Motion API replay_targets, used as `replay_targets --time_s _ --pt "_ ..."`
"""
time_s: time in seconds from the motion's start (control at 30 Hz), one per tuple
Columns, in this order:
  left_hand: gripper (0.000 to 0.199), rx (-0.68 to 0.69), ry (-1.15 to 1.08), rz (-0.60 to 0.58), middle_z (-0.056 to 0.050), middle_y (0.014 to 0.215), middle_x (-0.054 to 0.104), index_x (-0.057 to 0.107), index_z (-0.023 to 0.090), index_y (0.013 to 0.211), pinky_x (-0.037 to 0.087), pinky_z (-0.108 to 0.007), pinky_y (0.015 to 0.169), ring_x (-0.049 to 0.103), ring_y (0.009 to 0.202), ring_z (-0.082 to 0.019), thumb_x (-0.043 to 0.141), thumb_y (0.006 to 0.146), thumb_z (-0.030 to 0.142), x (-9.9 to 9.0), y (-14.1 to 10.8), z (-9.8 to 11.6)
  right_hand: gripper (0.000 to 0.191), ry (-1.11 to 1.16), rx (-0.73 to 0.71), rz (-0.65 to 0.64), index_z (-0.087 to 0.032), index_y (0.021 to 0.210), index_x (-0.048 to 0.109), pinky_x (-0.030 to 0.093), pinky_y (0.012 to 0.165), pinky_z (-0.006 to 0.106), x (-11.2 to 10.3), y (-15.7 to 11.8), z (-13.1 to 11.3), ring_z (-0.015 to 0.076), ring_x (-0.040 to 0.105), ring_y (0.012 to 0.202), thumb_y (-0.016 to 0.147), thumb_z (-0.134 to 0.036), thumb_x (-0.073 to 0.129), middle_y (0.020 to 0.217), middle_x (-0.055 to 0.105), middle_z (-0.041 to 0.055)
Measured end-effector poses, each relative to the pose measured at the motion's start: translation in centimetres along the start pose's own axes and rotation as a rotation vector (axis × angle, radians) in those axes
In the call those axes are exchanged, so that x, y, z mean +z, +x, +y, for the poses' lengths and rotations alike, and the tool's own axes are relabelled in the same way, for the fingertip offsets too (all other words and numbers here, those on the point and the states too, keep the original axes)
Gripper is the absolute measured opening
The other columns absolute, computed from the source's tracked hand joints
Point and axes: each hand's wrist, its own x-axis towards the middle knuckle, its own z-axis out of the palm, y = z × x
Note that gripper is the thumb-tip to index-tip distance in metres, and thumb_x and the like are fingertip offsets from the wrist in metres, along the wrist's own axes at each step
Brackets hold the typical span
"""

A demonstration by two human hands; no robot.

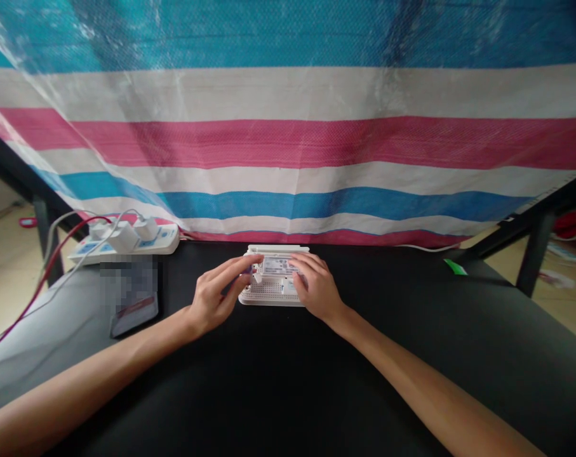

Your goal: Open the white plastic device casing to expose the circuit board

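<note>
A white plastic device like a router (263, 298) lies on the black table, its vented face with a printed label (274, 265) turned up. My left hand (216, 295) is at its left side, thumb and index finger curled toward each other around something small and bluish that I cannot make out. By those fingertips is a small white piece (257, 278); whether it is attached to the device is unclear. My right hand (319, 289) rests over the device's right side, fingers stretched across the label and thumb on the face, covering the right edge.
A white power strip (168, 244) with plugged-in chargers and cables stands at the back left. Near it lies a dark phone (135, 314), partly blurred out. A small green packet (455, 267) is at the right. A striped plastic sheet (288, 146) hangs behind the table (278, 387).
</note>
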Motion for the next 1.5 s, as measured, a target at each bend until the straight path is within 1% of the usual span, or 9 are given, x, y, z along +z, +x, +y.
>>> replay_targets --time_s 0.17,0.23,0.4,0.57,0.67,0.8,1.07,1.33,1.5 --pt "0.025 -0.011 0.055 0.165 -0.002 0.084 0.065 0.071 0.021 0.110 0.055 -0.023 0.066 0.063 0.073 -0.012 0.074 0.085 0.022 0.2 0.4 -0.3 0.032 -0.001 0.001 0.006 -0.016 0.108 0.070 0.046 0.101 0.044 0.0 0.0 0.0 0.0256 0.060 0.113 0.087 -0.017 0.046 0.117 0.070 0.0116" --pt "0.024 -0.056 0.060 0.158 -0.003 0.087 0.065 0.071 0.020 0.108 0.056 -0.024 0.067 0.063 0.075 -0.013 0.073 0.085 0.024 0.2 0.4 -0.5 0.032 0.001 0.003 0.005 -0.016 0.108 0.070 0.046 0.102 0.044 0.0 0.0 -0.1 0.0256 0.060 0.114 0.088 -0.017 0.046 0.117 0.070 0.0119" --pt "0.033 -0.202 -0.162 0.036 -0.010 0.113 0.068 0.060 0.020 0.129 0.063 -0.028 0.075 0.070 0.094 -0.018 0.053 0.097 0.019 0.2 -0.1 -1.1 0.032 -0.001 -0.005 0.004 -0.014 0.107 0.070 0.045 0.102 0.043 -0.1 0.0 -0.1 0.0260 0.060 0.114 0.089 -0.018 0.045 0.117 0.070 0.0124" --pt "0.035 -0.223 -0.149 0.157 -0.005 0.106 0.065 0.066 0.025 0.123 0.064 -0.024 0.067 0.070 0.081 -0.014 0.066 0.089 0.019 0.5 -0.4 -2.1 0.031 -0.007 -0.002 -0.001 -0.014 0.108 0.070 0.045 0.102 0.043 -0.1 0.0 0.0 0.0259 0.060 0.113 0.090 -0.019 0.045 0.118 0.069 0.0126" --pt "0.035 -0.247 -0.115 0.139 -0.005 0.107 0.066 0.066 0.025 0.123 0.064 -0.023 0.066 0.070 0.084 -0.014 0.066 0.088 0.020 0.4 -0.3 -2.2 0.031 -0.007 0.000 -0.012 -0.013 0.108 0.069 0.045 0.102 0.043 -0.2 0.0 -0.1 0.0265 0.059 0.114 0.090 -0.019 0.045 0.118 0.069 0.0135" --pt "0.039 -0.217 -0.135 0.055 -0.007 0.108 0.068 0.058 0.024 0.132 0.062 -0.022 0.066 0.071 0.083 -0.014 0.058 0.093 0.017 0.4 -0.2 -1.9 0.031 -0.003 0.007 -0.021 -0.013 0.109 0.070 0.045 0.102 0.044 -0.3 0.0 -0.1 0.0266 0.059 0.114 0.090 -0.019 0.045 0.119 0.069 0.0136" --pt "0.030 -0.055 0.119 0.111 -0.004 0.102 0.066 0.067 0.024 0.117 0.058 -0.018 0.063 0.065 0.077 -0.011 0.068 0.088 0.018 0.5 -0.4 -1.3 0.032 0.005 -0.003 -0.007 -0.014 0.109 0.070 0.045 0.102 0.043 -0.2 0.0 -0.1 0.0260 0.059 0.114 0.090 -0.019 0.045 0.119 0.069 0.0126" --pt "0.032 -0.067 0.121 0.104 -0.003 0.103 0.066 0.065 0.024 0.121 0.058 -0.019 0.064 0.065 0.080 -0.011 0.068 0.089 0.017 0.5 -0.5 -1.3 0.031 0.009 0.009 -0.006 -0.015 0.109 0.070 0.045 0.102 0.042 -0.2 0.0 -0.1 0.0256 0.059 0.115 0.090 -0.019 0.045 0.119 0.069 0.0116" --pt "0.032 -0.056 0.107 0.147 -0.003 0.103 0.066 0.065 0.024 0.120 0.060 -0.018 0.063 0.065 0.079 -0.010 0.068 0.089 0.018 0.3 -0.2 -1.3 0.031 0.011 0.005 -0.009 -0.014 0.109 0.070 0.044 0.103 0.042 -0.3 0.0 -0.1 0.0251 0.059 0.115 0.089 -0.018 0.045 0.119 0.069 0.0117"
